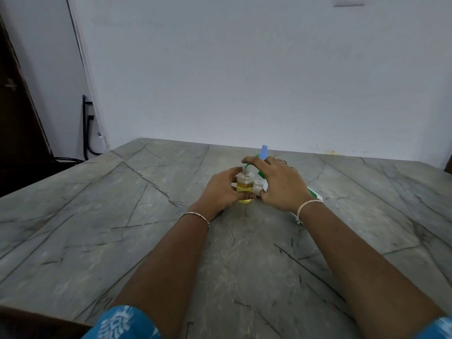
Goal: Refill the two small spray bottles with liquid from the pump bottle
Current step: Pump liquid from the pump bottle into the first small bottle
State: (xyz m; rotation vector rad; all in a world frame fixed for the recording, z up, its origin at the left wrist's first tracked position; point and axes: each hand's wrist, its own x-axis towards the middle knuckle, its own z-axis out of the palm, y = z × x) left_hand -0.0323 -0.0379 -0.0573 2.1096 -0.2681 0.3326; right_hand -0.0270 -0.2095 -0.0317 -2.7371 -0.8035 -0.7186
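Note:
My left hand (220, 189) grips a small clear spray bottle (244, 182) standing on the stone table. Its cap is off, the threaded neck is bare, and yellow liquid fills its lower half. My right hand (276, 182) lies over the white and green pump bottle (314, 193), which is tilted low under my wrist. The fingers spread across its pump head and the thumb hooks under a white part (258, 185). The green spout (250, 163) curves down to the small bottle's mouth. A light blue cap (264, 151) sticks up behind my right hand; whatever it sits on is hidden.
The grey veined stone table (146, 228) runs back to a pale wall (244, 69). Its left edge drops beside a dark doorway with black cables (86, 133). A wall plate (348, 1) sits high on the right.

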